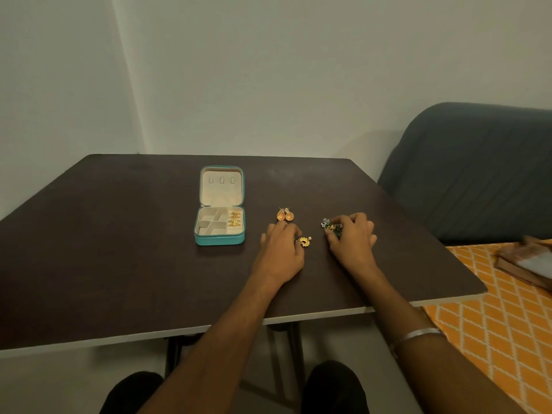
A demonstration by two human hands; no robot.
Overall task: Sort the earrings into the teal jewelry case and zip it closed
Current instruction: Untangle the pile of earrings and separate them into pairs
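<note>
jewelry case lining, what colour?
Cream/beige lining inside the teal jewelry case; shows best in the head view.

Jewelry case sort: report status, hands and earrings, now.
Left hand pinching sunburst earring on table. Right hand on dark cluster earrings. Teal case open, gold earrings inside. Round gold pair loose; path clear.

Dark wood table (pixel 119 249), grey sofa (pixel 478 174), orange patterned cloth (pixel 493 324), brown book (pixel 525 264) on it, rt side
</note>
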